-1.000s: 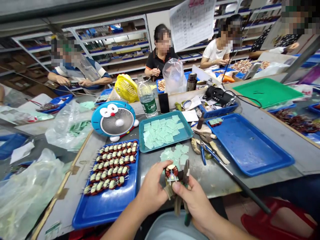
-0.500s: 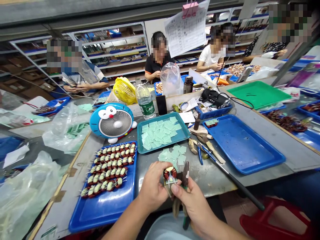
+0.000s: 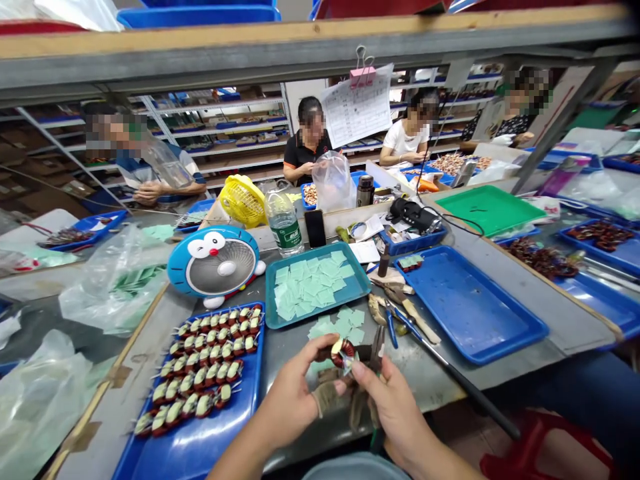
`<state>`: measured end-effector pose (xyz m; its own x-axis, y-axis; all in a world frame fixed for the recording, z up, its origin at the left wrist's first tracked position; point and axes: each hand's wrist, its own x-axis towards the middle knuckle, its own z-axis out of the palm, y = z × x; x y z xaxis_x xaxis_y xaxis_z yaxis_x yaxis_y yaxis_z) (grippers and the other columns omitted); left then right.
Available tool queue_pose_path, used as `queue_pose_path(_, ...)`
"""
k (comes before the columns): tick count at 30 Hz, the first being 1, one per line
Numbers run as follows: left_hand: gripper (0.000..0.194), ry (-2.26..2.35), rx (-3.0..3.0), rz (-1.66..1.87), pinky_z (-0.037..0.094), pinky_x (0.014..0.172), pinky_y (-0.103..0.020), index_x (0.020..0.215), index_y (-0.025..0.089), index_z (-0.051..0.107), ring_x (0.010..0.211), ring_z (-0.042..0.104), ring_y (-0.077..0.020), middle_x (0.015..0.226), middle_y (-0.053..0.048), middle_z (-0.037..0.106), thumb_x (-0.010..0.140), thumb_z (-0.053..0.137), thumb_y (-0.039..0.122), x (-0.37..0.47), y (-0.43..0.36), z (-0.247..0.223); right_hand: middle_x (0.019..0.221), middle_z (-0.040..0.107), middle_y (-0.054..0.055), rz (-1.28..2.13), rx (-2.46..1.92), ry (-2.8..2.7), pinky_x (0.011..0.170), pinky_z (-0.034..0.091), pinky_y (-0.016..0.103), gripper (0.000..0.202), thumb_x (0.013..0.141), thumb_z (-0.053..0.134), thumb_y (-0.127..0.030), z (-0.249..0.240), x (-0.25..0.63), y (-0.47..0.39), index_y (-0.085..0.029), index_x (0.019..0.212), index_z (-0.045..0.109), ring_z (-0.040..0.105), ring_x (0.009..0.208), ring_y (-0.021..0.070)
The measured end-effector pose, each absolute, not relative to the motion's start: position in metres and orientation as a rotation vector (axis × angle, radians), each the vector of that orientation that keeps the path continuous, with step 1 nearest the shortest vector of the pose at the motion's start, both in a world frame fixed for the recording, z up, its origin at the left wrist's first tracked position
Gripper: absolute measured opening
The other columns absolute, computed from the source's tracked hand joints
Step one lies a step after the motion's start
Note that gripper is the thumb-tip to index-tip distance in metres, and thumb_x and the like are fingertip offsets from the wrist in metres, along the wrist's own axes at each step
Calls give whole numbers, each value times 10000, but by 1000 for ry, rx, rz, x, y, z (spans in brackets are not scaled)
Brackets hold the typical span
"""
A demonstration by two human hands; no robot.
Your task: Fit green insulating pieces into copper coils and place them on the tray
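Low in the middle, a small ring-shaped wound coil with copper-red wire and a pale block is pinched by the fingers of my left hand. My right hand is closed round pliers, whose dark jaws point up; its thumb presses on the coil's near side. Worn finger covers wrap some of the fingers. Just beyond the hands lie loose pale-green squares, and a teal tray holds many more. To the left, a blue tray carries rows of similar coils.
A blue tray on the right has a few coils in its far corner. Pliers with blue handles and a long black-handled rod lie beside it. A cartoon fan and water bottle stand behind. Several people sit opposite.
The view has tilted up, so the overhead shelf shows more. The coil has been turned between my fingers; both hands keep their holds.
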<state>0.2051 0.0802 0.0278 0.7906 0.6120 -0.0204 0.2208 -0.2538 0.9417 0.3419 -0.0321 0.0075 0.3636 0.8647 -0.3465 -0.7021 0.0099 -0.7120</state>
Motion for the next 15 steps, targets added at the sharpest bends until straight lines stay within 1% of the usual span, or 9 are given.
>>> queue_pose_path(2,490,635,1738,435,470,1064,-389,1359,269,568,1203,627,-252,1336,-91,650,901,711,368,209,78,22,1107,742,85,1213,-963,-210,811,569,356,536,775,829,-486,6,349,-33,-205,1183,626,716,959,255)
queue_pose_path(5,395,639,1571,480,524,971,-384,1297,228,603,1116,660,-251,1248,-112,685,953,631,420,219,77,17,1116,740,94,1201,-962,-240,822,575,377,525,795,820,-469,4,354,-34,-196,1191,611,724,929,253)
queue_pose_path(7,404,651,1509,495,531,942,-385,1282,210,607,1090,663,-256,1216,-121,691,954,625,444,224,78,19,1142,734,103,1184,-969,-274,863,574,401,535,794,829,-436,2,355,-35,-190,1210,599,725,953,261)
queue_pose_path(11,421,640,1452,511,501,965,-380,1255,203,624,1094,644,-250,1202,-116,687,914,685,443,228,81,26,1242,706,110,1108,-993,-354,1017,520,444,582,814,824,-379,0,352,-34,-198,1295,550,689,1115,276)
queue_pose_path(13,427,613,1376,519,500,959,-368,1246,210,626,1088,636,-239,1197,-104,683,891,720,430,228,81,28,1256,702,111,1091,-1015,-385,1046,504,446,583,823,815,-387,1,352,-33,-198,1303,544,677,1148,278)
queue_pose_path(15,403,593,1272,535,511,929,-348,1219,214,632,1059,637,-221,1173,-87,681,882,737,408,227,80,28,1253,703,116,1085,-1038,-410,1037,512,439,582,827,807,-413,5,353,-31,-190,1300,552,680,1140,279)
